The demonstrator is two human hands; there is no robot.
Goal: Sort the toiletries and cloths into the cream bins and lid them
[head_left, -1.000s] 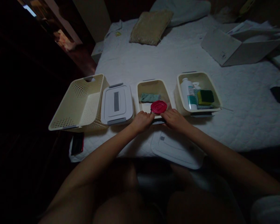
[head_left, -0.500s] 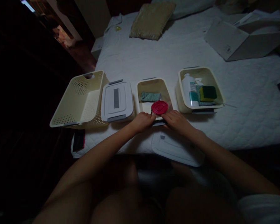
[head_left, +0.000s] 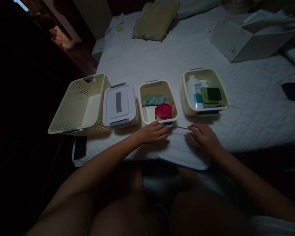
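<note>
My left hand is at the front edge of the middle cream bin, its fingers curled downward; what they grip, if anything, is hidden. Inside that bin are a container with a red lid and a folded green cloth. In front of the bin lies a pale plastic lid, reaching over the bed's edge. My right hand is over the lid's right part, with thumb and fingertips pinched at what looks like its thin far edge.
Left of the middle bin stand a lidded bin and a perforated basket. The right bin holds a white bottle and a sponge. Farther back are a cushion and a white box; phones lie on the bed.
Both hands have let go of the red-lidded container, which now sits in the middle bin. My right hand has moved right and toward me to the lid; my left has drawn back slightly.
</note>
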